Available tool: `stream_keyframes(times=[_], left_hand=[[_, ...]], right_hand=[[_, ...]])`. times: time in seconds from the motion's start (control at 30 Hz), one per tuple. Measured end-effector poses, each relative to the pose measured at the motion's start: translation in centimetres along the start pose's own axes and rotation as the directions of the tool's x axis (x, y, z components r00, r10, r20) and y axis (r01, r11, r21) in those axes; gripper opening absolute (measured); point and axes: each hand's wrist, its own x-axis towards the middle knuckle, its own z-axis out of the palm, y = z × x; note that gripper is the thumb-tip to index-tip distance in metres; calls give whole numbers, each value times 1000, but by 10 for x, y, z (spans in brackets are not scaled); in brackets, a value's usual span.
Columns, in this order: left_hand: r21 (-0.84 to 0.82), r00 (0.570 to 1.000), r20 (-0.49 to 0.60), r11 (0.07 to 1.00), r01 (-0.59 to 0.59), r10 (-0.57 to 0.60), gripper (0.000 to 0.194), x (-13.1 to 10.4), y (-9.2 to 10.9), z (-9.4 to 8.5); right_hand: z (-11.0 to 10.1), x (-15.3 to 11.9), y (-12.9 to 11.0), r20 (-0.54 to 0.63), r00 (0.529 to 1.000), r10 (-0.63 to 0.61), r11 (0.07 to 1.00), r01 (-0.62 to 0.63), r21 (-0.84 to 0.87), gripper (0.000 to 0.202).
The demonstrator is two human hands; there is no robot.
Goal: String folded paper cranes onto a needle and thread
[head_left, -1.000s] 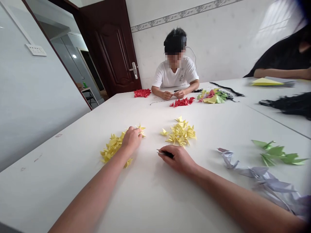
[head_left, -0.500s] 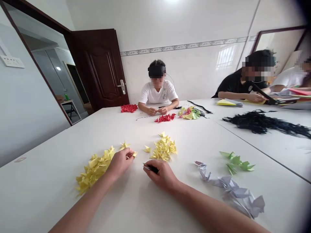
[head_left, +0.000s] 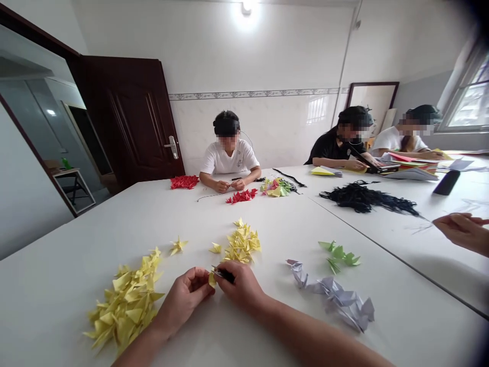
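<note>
My left hand (head_left: 186, 298) is closed, pinching a small yellow paper crane (head_left: 212, 279) at its fingertips. My right hand (head_left: 241, 285) grips a small black tool (head_left: 224, 275) with a thin metal-looking tip; its exact kind is hidden by the fingers. The tip meets the yellow paper, and both hands are close together just above the table. Left of my left hand lies a large heap of yellow paper cranes (head_left: 128, 300). Beyond my hands are a smaller yellow pile (head_left: 243, 243) and two single yellow cranes, one (head_left: 178, 246) farther left.
To the right lie grey-lilac paper cranes (head_left: 336, 295), green ones (head_left: 340, 255) and a tangle of black cords (head_left: 362, 196). A co-worker's hand (head_left: 464, 230) reaches in from the right edge. Opposite, a person (head_left: 230, 158) handles something near red cranes (head_left: 242, 196). Two more people sit farther right.
My left hand has brought the yellow crane to the tool in my right hand. The view has shifted right and upward, and a co-worker's hand now shows at the right edge.
</note>
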Motion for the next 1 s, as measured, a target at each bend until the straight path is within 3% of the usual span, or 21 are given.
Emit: stream_keyframes(times=[0.23,0.43,0.63,0.77,1.0], left_hand=[[-315,989,63,938,145,-132,22,-5,4,4],[-222,990,-44,968,119,-132,24,-4,-4,6],[-297,988,-120,953,58,-97,23,-1,-5,6],[-249,980,-182,968,37,-84,23,-2,-3,7],[-186,975,-199,981,59,-97,17,-2,-2,8]], right_hand=[[1,-1,2,46,999,-6,1000,5,9,15],[-1,-2,0,82,997,-12,1000,10,25,17],[-8,-9,-10,103,994,-26,998,20,51,25],[-9,-12,-13,169,985,-36,997,24,72,23],[-9,-11,-11,215,976,-5,998,-8,62,27]])
